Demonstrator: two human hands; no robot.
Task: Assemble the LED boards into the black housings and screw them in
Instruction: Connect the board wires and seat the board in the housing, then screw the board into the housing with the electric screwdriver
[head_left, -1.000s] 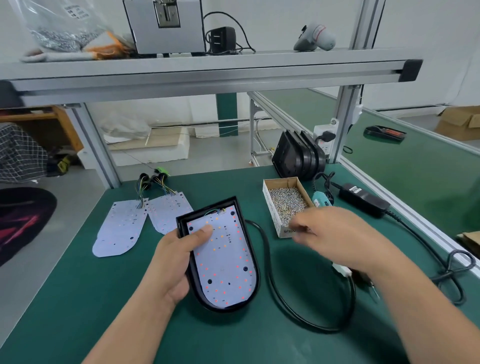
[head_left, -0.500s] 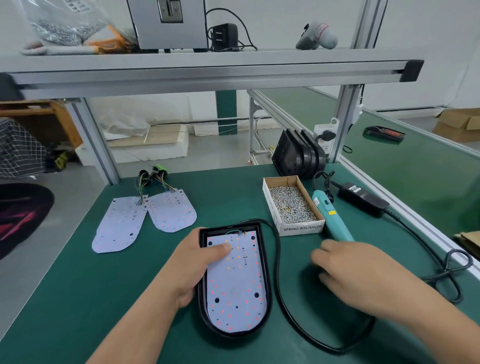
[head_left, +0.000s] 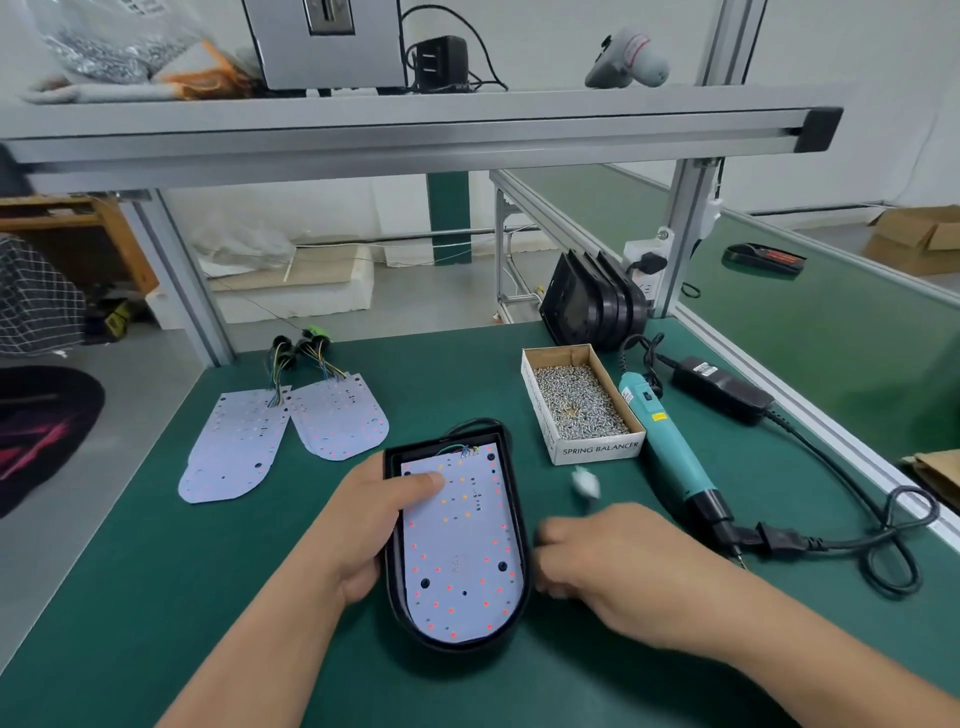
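Note:
A black housing (head_left: 511, 499) lies on the green table in front of me with a white LED board (head_left: 460, 551) seated inside it. My left hand (head_left: 363, 525) grips the housing's left edge, thumb pressing on the board's upper part. My right hand (head_left: 613, 566) is beside the housing's right edge, blurred, with curled fingers. A blurred white plug (head_left: 584, 483) on the housing's cable sticks out just beyond that hand; the cable itself is hidden by it. The teal electric screwdriver (head_left: 665, 447) lies to the right, untouched.
Two loose LED boards (head_left: 236, 441) (head_left: 337, 415) with wire bundles lie at the left. An open box of screws (head_left: 582, 405) sits behind the housing. Spare black housings (head_left: 592, 306) lean at the back, beside a power adapter (head_left: 722, 389) and looped cord (head_left: 893, 545).
The housing was set down flat near me. My right hand left the screw box, swept toward the housing's right edge, and the cable loop on the table is gone from sight.

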